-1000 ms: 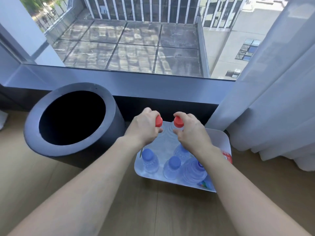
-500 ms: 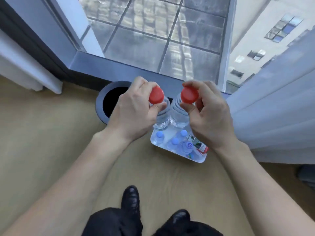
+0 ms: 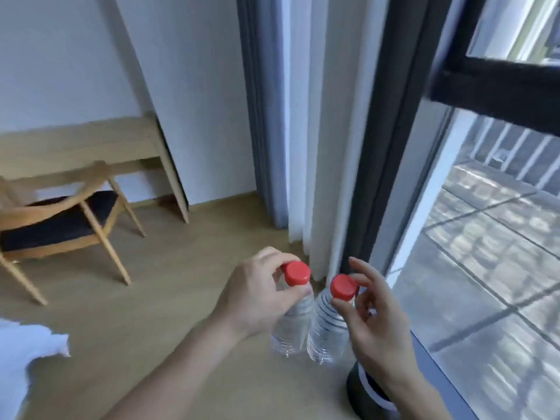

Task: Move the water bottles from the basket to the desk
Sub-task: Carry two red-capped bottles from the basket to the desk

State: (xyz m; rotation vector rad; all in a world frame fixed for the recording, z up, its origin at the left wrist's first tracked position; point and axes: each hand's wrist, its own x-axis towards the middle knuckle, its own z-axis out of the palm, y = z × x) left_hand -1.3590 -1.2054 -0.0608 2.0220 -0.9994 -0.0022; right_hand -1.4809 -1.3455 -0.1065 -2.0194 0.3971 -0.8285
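Note:
My left hand grips a clear water bottle by its neck, just under the red cap. My right hand pinches the red cap of a second clear water bottle. Both bottles hang side by side, touching, in the air above the wooden floor. A light wooden desk stands against the white wall at the far left. The basket is out of view.
A wooden chair with a black seat sits in front of the desk. White and grey curtains hang beside the dark window frame. A dark round bin shows under my right forearm. Something white lies at the left edge.
Both bottles came up out of the basket. My view swung left, from the basket and window toward the desk and chair; both hands still hold the bottles.

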